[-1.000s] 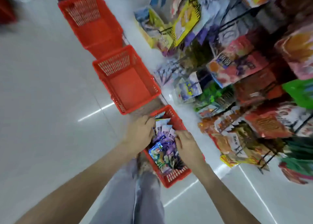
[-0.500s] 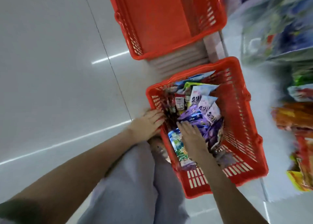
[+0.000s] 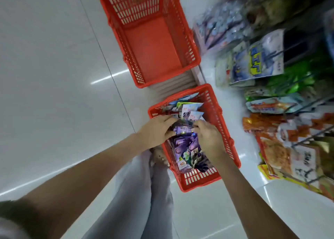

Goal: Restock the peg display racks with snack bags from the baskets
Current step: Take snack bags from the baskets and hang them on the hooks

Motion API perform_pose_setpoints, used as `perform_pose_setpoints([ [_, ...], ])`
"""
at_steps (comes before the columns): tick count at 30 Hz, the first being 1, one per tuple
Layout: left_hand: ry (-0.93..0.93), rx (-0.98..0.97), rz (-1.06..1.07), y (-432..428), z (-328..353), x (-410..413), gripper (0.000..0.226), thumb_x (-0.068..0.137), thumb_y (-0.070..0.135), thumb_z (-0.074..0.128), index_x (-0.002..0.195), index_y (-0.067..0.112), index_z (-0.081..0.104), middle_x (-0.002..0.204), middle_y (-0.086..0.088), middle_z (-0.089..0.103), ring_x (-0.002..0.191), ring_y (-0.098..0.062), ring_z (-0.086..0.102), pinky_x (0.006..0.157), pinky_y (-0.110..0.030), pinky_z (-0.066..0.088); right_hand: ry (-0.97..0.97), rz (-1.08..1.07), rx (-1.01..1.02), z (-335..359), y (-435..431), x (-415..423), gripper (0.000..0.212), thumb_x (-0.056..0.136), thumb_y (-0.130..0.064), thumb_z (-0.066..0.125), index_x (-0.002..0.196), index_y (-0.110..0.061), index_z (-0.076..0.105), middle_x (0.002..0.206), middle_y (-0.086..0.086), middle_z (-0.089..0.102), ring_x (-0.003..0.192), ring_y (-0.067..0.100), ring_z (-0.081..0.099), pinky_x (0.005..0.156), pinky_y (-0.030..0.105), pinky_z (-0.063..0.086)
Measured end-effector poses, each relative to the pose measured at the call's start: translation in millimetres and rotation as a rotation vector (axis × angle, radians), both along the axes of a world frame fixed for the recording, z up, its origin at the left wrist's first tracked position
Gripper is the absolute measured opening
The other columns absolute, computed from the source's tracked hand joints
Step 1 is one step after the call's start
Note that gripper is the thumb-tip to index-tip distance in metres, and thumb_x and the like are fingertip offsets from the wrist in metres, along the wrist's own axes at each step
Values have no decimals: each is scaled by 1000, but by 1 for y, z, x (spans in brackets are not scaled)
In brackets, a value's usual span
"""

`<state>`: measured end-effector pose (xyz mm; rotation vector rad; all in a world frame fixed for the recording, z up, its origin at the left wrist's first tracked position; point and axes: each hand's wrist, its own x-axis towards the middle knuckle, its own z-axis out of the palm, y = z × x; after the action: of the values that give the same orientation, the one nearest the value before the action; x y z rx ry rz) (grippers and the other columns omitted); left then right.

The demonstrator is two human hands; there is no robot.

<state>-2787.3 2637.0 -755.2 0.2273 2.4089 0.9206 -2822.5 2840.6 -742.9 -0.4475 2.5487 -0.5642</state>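
At the person's feet a red lattice-walled plastic basket (image 3: 198, 182) sits on the glossy white floor (image 3: 54, 75), its long axis running away from them. Over its middle the left hand (image 3: 155, 130) and right hand (image 3: 207, 139) each close their grip on one crinkly purple snack bag (image 3: 182, 130), lying crosswise between them. Half a second ago the left rested at the rim and the right lay flat on the pile. Beyond stands an empty basket (image 3: 153, 48). To its right, the peg rack (image 3: 256, 61) hangs full.
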Motion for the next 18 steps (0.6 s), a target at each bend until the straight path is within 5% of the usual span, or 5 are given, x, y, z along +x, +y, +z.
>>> perform_pose_setpoints([
  [7,51,347,418,9,236,-89,12,96,22,56,86,17,61,71,-4,59,69,-18,52,67,-35,40,144,-273,-311,259,-13,-77,24,88,11,53,108,3,65,103,22,65,91,21,62,89,30,49],
  [9,94,425,415,10,302,-115,14,96,23,57,84,29,57,73,-8,59,70,-16,49,69,-39,42,211,-358,-316,332,-13,-93,18,94,0,53,106,0,66,101,15,66,90,24,61,82,31,46],
  [11,143,504,384,13,363,-138,11,97,27,56,94,18,61,82,-14,62,74,-14,51,74,-38,45,351,-383,-321,398,-12,-109,13,93,-6,56,99,-4,68,92,5,65,85,19,58,72,19,38],
  [14,239,634,318,18,450,-166,21,99,21,53,94,1,58,72,-8,49,62,-3,42,59,-16,34,527,-392,-299,489,-11,-128,10,92,-9,59,94,-5,69,87,-5,58,81,10,51,68,12,32],
  [18,400,762,220,31,543,-192,27,100,25,49,74,26,43,60,13,29,57,-7,31,58,-28,23,782,-368,-341,596,-3,-142,5,88,-9,63,88,-8,67,83,-5,58,77,0,47,70,4,33],
])
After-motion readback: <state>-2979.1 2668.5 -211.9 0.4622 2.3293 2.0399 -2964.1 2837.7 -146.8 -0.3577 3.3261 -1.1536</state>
